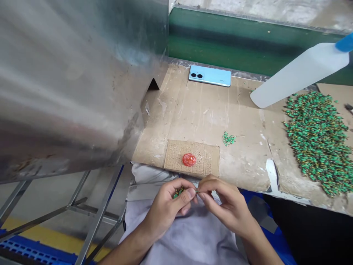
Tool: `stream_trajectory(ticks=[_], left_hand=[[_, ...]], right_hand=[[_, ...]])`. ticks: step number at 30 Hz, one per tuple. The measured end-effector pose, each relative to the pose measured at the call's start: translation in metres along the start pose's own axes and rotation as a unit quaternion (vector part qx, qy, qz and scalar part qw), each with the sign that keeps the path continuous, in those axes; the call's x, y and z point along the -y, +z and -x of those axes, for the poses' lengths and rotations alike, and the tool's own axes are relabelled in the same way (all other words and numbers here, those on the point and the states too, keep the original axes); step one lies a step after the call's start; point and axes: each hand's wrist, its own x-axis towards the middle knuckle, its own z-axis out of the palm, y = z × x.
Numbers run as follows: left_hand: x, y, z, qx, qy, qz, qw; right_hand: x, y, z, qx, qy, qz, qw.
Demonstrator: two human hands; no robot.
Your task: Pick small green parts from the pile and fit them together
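My left hand is curled in front of my lap, with several small green-and-gold pieces in its palm. Its thumb and forefinger meet the fingertips of my right hand in a pinch. Between the two pinches is a tiny piece, mostly hidden by the fingertips and too small to name. Just beyond the hands, a red shiny lump rests on a rough cardboard pad at the table's near edge. A small cluster of green pieces lies to the right of the pad.
A large heap of green-and-gold pieces covers the right side of the cardboard-topped table. Behind stand a white bottle with a blue cap and a light-blue phone. A big metal housing borders the left; metal legs are below it.
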Motion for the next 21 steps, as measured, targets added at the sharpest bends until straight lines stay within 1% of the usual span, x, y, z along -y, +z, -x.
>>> stream_trajectory(ticks=[3, 5, 7, 10, 12, 13, 14, 18, 19, 21], left_hand=[[0.000, -0.001, 0.001, 0.000, 0.023, -0.035, 0.999], [0.000, -0.003, 0.001, 0.001, 0.035, -0.048, 0.998], [0.000, -0.005, 0.001, 0.000, 0.043, -0.067, 0.997], [0.001, -0.008, 0.000, -0.011, 0.054, -0.103, 0.993], [0.002, -0.009, -0.001, -0.022, 0.060, -0.104, 0.992], [0.003, -0.010, -0.001, -0.024, 0.062, -0.095, 0.993], [0.003, -0.010, -0.001, -0.024, 0.063, -0.082, 0.994], [0.003, -0.012, -0.001, 0.003, 0.046, -0.026, 0.999], [0.003, -0.013, -0.001, 0.008, 0.042, -0.017, 0.999], [0.003, -0.013, -0.002, 0.012, 0.040, -0.007, 0.999]], right_hand=[[0.000, 0.001, 0.001, -0.006, 0.030, -0.015, 0.999], [0.001, 0.001, 0.000, -0.004, 0.035, -0.005, 0.999], [0.003, 0.000, -0.002, 0.004, 0.021, 0.025, 0.999], [0.006, -0.003, -0.006, 0.034, -0.007, 0.077, 0.996], [0.007, -0.006, -0.011, 0.056, -0.014, 0.097, 0.994], [0.007, -0.007, -0.014, 0.056, -0.014, 0.105, 0.993], [0.007, -0.009, -0.017, 0.046, -0.012, 0.114, 0.992], [0.005, -0.015, -0.032, -0.042, 0.010, 0.164, 0.985], [0.004, -0.016, -0.036, -0.050, 0.014, 0.181, 0.982], [0.004, -0.018, -0.043, -0.038, 0.015, 0.218, 0.975]])
